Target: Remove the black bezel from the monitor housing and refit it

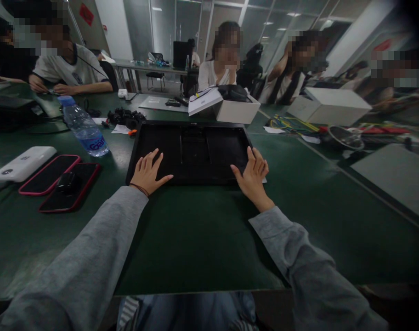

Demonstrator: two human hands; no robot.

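A shallow black rectangular tray [226, 146] with a raised rim and a recessed middle section lies flat on the green table [195, 239]. My left hand [149, 171] rests over its near left corner, fingers spread and thumb stretched to the right. At the right end, my right hand [252, 174] lies over the rim, with its thumb apart from the fingers. Neither hand is closed around anything. A small piece of something pale shows beside the tray under my right hand; I cannot make out what it is.
To the left stand a water bottle [83, 126], a white device [23, 163] and two red-edged phones [80, 186], one bearing a small black object [67, 182]. Behind the tray are an open white box [237, 110] and black parts [125, 117]. Cables [285, 124] and a metal bowl [345, 137] lie right. Several people sit opposite.
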